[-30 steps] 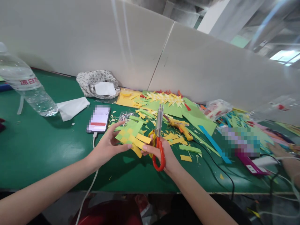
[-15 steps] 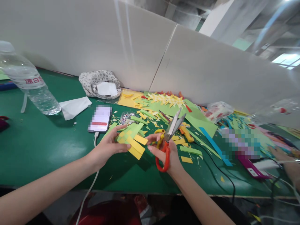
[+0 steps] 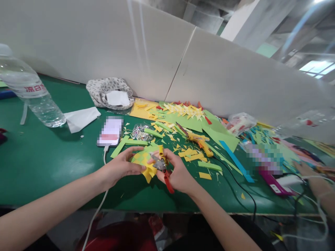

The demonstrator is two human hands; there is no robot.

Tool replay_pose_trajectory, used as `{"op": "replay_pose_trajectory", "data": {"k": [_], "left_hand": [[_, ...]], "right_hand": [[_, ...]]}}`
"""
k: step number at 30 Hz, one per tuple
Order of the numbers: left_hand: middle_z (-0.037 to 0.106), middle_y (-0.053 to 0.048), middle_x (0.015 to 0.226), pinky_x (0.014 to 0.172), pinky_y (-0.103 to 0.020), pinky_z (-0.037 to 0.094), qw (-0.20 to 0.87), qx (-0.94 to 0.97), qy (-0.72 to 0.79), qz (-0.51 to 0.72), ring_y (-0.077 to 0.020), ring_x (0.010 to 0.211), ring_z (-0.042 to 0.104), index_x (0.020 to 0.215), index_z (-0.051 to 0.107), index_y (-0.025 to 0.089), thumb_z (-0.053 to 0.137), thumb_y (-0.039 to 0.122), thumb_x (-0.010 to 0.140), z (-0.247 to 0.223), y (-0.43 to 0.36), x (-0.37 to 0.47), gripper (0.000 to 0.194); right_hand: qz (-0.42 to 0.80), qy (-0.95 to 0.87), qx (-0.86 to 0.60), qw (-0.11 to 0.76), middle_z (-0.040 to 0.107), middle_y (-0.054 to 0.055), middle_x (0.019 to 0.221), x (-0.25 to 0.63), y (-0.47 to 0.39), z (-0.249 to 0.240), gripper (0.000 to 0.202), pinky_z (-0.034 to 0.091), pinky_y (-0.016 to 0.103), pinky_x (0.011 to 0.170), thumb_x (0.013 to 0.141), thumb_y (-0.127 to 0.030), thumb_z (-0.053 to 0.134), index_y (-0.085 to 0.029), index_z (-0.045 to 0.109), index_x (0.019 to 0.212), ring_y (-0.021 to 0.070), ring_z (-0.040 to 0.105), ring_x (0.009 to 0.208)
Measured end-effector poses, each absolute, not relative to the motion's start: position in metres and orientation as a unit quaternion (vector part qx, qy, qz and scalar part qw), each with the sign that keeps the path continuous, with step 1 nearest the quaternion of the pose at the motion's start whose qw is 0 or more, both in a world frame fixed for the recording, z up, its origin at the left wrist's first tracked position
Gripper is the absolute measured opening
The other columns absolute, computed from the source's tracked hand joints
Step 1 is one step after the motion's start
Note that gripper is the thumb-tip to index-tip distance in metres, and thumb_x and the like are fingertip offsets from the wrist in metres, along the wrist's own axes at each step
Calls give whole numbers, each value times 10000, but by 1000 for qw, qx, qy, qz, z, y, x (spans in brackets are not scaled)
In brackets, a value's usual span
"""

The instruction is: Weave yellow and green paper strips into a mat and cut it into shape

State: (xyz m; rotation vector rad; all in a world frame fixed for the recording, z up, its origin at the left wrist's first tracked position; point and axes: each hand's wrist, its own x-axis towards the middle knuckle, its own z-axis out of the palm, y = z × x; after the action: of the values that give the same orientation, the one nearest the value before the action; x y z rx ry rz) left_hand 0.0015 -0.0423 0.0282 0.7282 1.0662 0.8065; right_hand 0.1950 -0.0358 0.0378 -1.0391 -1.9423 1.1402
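Observation:
My left hand [image 3: 123,167] is closed on a woven green and yellow paper piece [image 3: 141,158], thumb in front and fingers behind. Yellow strips stick out from its lower right side. My right hand [image 3: 175,172] grips scissors [image 3: 168,179] with red and yellow handles. Their blades point left, close to the woven piece, and some of the blade length is hidden or foreshortened. Below the hands is the green table [image 3: 78,184]. Cut yellow and green paper strips [image 3: 211,165] lie to the right of my right hand.
A phone [image 3: 111,131] with a white cable lies left of centre. Further left stands a water bottle [image 3: 39,92] near a white tissue [image 3: 82,118]. Behind are a spotted pouch [image 3: 96,92] and finished paper shapes [image 3: 183,109]. A yellow glue gun [image 3: 205,146] and another person's hand [image 3: 305,170] are at right.
My right hand has turned the scissors from pointing up to pointing left, closer to the woven piece. The long flat yellow strips at its edge now look shorter and pointed.

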Motion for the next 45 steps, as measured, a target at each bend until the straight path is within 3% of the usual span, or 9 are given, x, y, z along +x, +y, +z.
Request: {"op": "replay_pose_trajectory", "data": {"k": [3, 7, 10, 19, 29, 37, 45], "left_hand": [[634, -49, 1042, 765, -278, 526, 743, 307, 475, 358, -151, 794, 657, 1187, 504, 236, 709, 74, 604, 28, -41, 0, 639], [677, -51, 1005, 767, -247, 523, 768, 272, 444, 372, -146, 791, 665, 1173, 530, 225, 699, 49, 613, 23, -37, -3, 611], [692, -42, 958, 762, -248, 527, 778, 263, 435, 368, -147, 772, 670, 1151, 546, 217, 707, 42, 593, 20, -36, -4, 607], [693, -16, 895, 732, -290, 542, 792, 293, 435, 312, -183, 754, 677, 1087, 566, 217, 699, 91, 558, 24, -44, 2, 560], [643, -44, 991, 801, -305, 521, 805, 267, 438, 299, -175, 814, 661, 1073, 569, 198, 755, 69, 510, 33, -47, 3, 607], [578, -55, 1106, 777, -296, 536, 812, 298, 424, 270, -171, 839, 651, 1117, 558, 218, 746, 35, 535, 33, -47, 2, 638], [513, -55, 1210, 730, -249, 539, 826, 304, 391, 269, -144, 831, 641, 1091, 579, 222, 736, 28, 545, 27, -47, 1, 600]], "right_hand": [[422, -763, -388, 298, 524, -17, 779, 197, -37, 43, 250, 424, 258, 666, 606, -102, 594, -223, 442, 763, 139, 511, 689], [405, -774, -377, 308, 538, 0, 831, 201, -38, 46, 255, 434, 291, 750, 627, -111, 591, -236, 450, 797, 156, 521, 729], [392, -778, -378, 312, 540, 9, 840, 201, -36, 41, 268, 441, 282, 717, 631, -106, 572, -235, 486, 850, 157, 521, 725], [372, -782, -390, 314, 552, -8, 754, 198, -30, 29, 205, 424, 262, 659, 566, -115, 613, -218, 503, 705, 153, 513, 688], [397, -783, -376, 298, 522, -36, 703, 200, -32, 31, 160, 343, 193, 538, 590, -103, 569, -195, 484, 689, 97, 445, 601], [462, -741, -384, 299, 571, -17, 720, 200, -32, 36, 248, 434, 259, 622, 563, -214, 722, -214, 500, 674, 151, 527, 670], [517, -732, -328, 299, 620, -6, 718, 201, -33, 31, 246, 426, 273, 597, 622, -184, 663, -237, 438, 709, 150, 532, 620]]}}
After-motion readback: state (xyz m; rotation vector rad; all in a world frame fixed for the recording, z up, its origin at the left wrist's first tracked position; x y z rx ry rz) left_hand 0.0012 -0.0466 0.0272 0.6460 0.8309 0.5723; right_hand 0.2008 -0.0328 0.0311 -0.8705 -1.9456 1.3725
